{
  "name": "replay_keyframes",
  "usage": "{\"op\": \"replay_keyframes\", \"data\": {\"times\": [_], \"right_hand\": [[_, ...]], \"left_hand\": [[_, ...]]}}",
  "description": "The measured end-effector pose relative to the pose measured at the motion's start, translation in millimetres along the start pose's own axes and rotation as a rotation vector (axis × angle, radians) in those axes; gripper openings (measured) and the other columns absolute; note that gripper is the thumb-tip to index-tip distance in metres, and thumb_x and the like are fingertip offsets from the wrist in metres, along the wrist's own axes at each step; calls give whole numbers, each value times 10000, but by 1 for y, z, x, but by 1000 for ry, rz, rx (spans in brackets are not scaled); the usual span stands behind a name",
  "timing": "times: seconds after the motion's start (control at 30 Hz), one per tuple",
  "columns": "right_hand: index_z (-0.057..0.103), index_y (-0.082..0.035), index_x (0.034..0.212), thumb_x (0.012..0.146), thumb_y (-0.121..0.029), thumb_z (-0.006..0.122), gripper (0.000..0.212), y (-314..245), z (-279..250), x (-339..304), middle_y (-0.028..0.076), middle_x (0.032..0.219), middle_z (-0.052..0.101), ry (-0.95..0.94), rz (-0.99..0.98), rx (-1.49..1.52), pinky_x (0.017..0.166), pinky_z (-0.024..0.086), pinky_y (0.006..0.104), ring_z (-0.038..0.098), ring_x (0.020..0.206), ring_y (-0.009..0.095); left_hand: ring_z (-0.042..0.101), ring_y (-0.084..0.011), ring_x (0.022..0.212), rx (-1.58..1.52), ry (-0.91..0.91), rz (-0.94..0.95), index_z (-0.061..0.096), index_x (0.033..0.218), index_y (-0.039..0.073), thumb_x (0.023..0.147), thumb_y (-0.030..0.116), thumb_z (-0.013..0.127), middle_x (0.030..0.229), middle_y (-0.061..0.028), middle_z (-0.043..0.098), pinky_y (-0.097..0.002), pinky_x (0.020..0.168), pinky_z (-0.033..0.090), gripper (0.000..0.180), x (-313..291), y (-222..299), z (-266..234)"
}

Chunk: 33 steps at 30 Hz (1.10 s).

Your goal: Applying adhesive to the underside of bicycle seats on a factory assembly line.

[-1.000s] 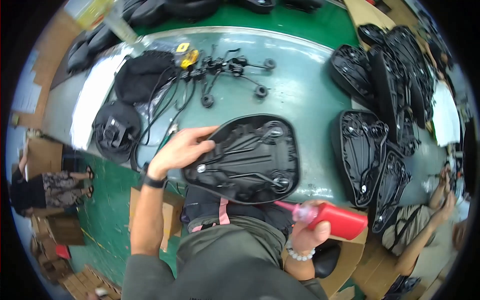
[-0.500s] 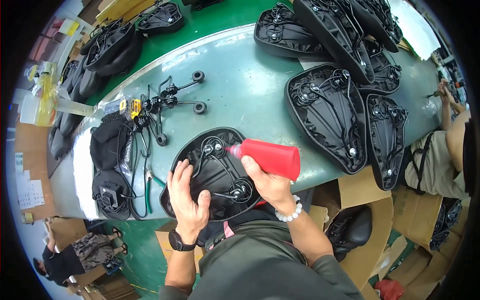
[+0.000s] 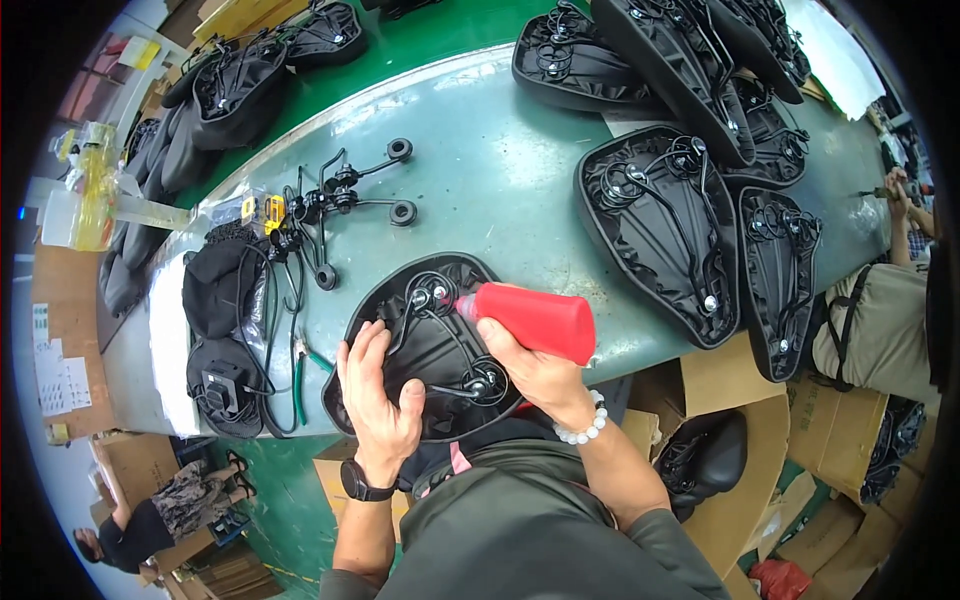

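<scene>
An upturned black bicycle saddle point(image 3: 425, 345) lies at the table's near edge, its coil springs and bent wire frame facing up. My left hand point(image 3: 380, 395) rests over the saddle's left side, fingers stretched and thumb apart. In my right hand point(image 3: 535, 375) is a red squeeze bottle point(image 3: 535, 318), tilted so its clear nozzle points left at the bolts near the saddle's far springs. Whether the nozzle touches a bolt, or anything flows out, I cannot tell. Just left of the saddle lie green-handled pliers point(image 3: 299, 385).
More upturned saddles point(image 3: 660, 235) are piled on the right of the table point(image 3: 470, 170). Black metal parts with round ends point(image 3: 345, 195) and a black cap point(image 3: 215, 295) lie left. Cardboard boxes point(image 3: 735, 480) stand below at right. Two other people are nearby.
The bottle has shifted very slightly, its nozzle staying by the bolts. My left hand keeps its place on the saddle. The people in the background have moved a little.
</scene>
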State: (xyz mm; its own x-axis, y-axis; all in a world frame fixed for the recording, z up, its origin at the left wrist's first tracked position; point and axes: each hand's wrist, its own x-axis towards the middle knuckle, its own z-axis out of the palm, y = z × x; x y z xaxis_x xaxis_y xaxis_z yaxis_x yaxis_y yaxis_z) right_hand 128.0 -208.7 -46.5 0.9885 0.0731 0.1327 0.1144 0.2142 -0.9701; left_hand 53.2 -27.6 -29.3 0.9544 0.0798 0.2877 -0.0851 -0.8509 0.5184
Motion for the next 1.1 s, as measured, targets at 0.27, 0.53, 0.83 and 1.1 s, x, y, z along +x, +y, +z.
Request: {"op": "replay_keyframes", "data": {"times": [0.27,0.53,0.83,1.1], "right_hand": [[678,21,922,805,-26,660,127,-23,-37,-27,76,815,695,40,11,-50,652,526,288,655,739,151],[678,11,875,790,-76,705,125,-20,-48,-29,76,782,693,-99,45,-101,632,516,297,660,710,165],[689,-8,846,788,-86,702,98,-29,-52,-27,81,781,697,-98,16,-234,646,515,303,663,713,184],[636,9,858,842,-105,634,115,-24,-46,-31,40,706,608,51,107,-67,528,448,250,549,588,114]], "left_hand": [[470,-378,1213,-21,19,8,482,1251,-13,898,472,504,1258,-200,526,-550,1060,243,600,-1,-1,2],[469,-376,1217,-23,24,3,477,1256,-18,904,475,495,1260,-200,528,-541,1069,234,606,-1,-2,4],[472,-375,1211,-25,33,16,485,1245,-15,901,454,509,1251,-196,534,-535,1068,241,583,-2,0,6],[465,-394,1203,-100,141,51,477,1260,-29,898,448,523,1267,-219,508,-502,1040,305,601,-4,-11,-14]]}}
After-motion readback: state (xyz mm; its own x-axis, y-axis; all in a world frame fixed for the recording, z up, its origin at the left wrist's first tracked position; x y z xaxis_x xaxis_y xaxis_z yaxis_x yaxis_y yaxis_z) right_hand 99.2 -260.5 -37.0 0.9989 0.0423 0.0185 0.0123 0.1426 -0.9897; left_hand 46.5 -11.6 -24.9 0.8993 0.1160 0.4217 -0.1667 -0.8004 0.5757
